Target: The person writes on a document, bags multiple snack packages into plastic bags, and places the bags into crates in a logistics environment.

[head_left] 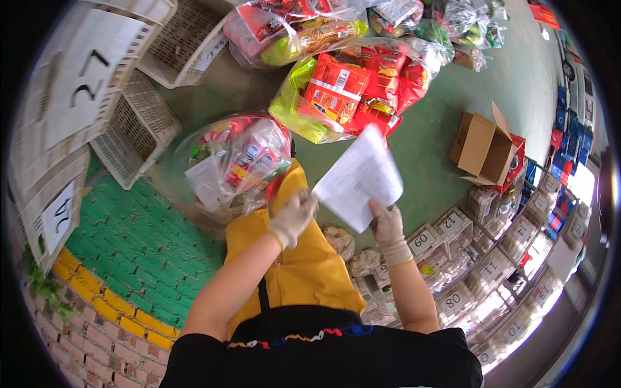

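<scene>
My right hand [386, 229], in a pale glove, is closed on white printed sheets [358, 181], thumb on the front. My gloved left hand [294, 216] has curled fingers pinched at the sheets' left corner. Below my hands is yellow clothing [304, 271]. Just left of them a clear bag [236, 165] of packaged goods lies on the green floor [414, 168], with a paper slip inside. Beyond the sheets sits a larger bag [349, 84] of red snack packs with a lime-green package.
Pale plastic crates [132, 129] stand at left beside a brick surface [97, 339]. More filled bags [291, 29] lie ahead. An open cardboard box [482, 145] sits at right, near racks of numbered clear bins [453, 252] curving along the right side.
</scene>
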Action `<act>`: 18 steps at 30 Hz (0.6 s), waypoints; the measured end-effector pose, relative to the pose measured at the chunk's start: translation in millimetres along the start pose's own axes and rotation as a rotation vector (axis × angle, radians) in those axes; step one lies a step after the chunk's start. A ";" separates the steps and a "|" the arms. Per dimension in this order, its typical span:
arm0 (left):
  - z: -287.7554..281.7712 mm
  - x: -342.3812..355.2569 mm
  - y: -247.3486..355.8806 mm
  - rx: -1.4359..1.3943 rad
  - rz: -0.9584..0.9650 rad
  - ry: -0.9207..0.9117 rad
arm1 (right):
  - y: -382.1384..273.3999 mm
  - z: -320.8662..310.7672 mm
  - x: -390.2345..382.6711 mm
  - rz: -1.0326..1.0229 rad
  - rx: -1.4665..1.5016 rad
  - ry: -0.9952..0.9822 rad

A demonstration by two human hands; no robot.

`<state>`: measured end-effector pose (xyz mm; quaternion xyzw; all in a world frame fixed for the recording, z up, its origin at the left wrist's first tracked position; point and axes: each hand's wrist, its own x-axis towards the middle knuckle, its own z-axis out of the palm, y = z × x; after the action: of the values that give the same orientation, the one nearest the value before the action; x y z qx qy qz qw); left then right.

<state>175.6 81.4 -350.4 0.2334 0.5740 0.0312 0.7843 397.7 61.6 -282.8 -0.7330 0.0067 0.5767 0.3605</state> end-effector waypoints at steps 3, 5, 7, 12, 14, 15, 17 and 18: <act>-3.4 106.4 32.8 -0.101 0.029 0.076 | -32.5 20.1 72.4 -0.083 -0.050 0.123; 5.0 161.0 58.8 0.334 0.134 0.144 | -50.3 52.3 106.5 -0.275 -0.014 0.107; 15.4 199.1 73.9 0.290 0.113 0.178 | -60.5 76.0 136.8 -0.443 -0.094 0.115; 12.7 203.3 39.4 -1.438 0.229 0.358 | -31.4 78.1 214.2 -0.651 -0.503 0.074; -7.6 178.1 43.4 -1.499 0.259 0.285 | -18.6 89.8 219.1 -0.530 -0.731 -0.013; -13.4 170.3 46.0 -1.472 0.330 0.222 | -1.4 94.5 229.7 -0.532 -0.896 -0.019; -11.2 162.6 57.3 -1.396 0.301 0.209 | 32.6 118.6 247.4 -0.376 -1.102 -0.173; -10.4 159.4 57.7 -1.361 0.285 0.219 | 31.1 141.6 249.7 -0.166 -1.161 -0.315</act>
<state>232.7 186.7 -470.8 -0.2407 0.4665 0.5090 0.6822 349.0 215.9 -521.9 -0.7137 -0.4197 0.5577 -0.0578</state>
